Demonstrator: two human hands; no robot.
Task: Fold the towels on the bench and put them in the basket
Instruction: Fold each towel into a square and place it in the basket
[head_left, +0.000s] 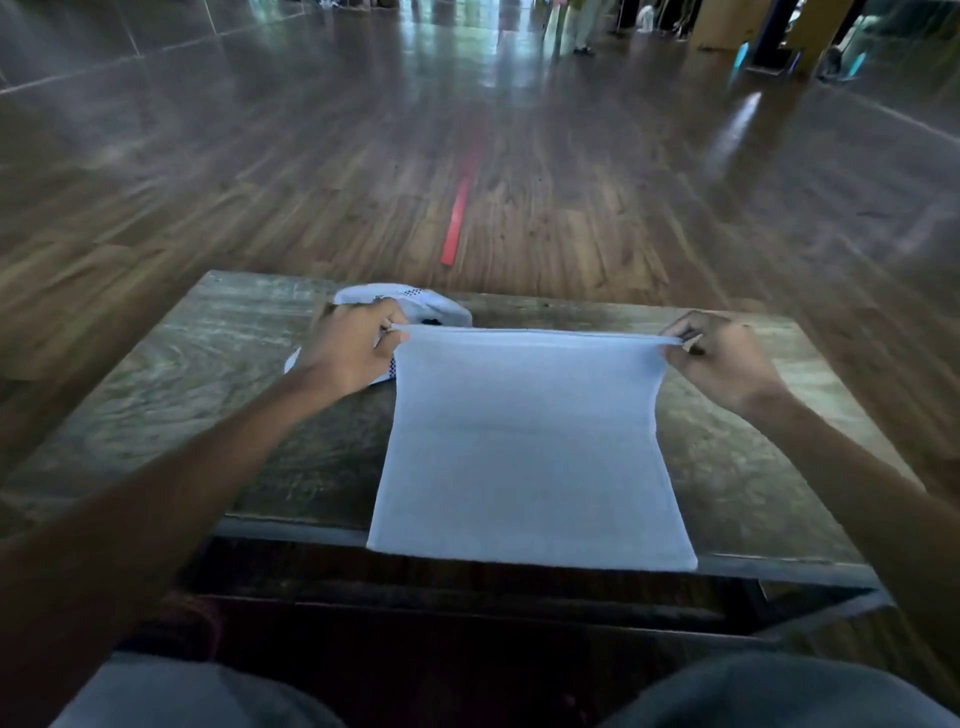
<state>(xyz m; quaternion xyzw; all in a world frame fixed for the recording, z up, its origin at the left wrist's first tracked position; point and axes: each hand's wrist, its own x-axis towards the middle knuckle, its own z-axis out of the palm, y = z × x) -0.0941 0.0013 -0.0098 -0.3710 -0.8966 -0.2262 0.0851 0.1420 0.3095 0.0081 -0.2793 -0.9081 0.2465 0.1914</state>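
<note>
A pale blue towel (524, 447) is stretched over the wooden bench (171, 384), its near edge hanging past the bench's front edge. My left hand (353, 348) pinches the towel's far left corner. My right hand (722, 358) pinches the far right corner, and the far edge is pulled taut between them, lifted off the bench. Behind my left hand lies a crumpled white towel with a dark checked border (415, 306), partly hidden by that hand. No basket is in view.
The bench stands on a brown wooden floor (571, 182) with a strip of red tape (456, 221) beyond it. My knees in grey fabric (779, 696) are at the bottom. People's legs and cardboard boxes show at the far top.
</note>
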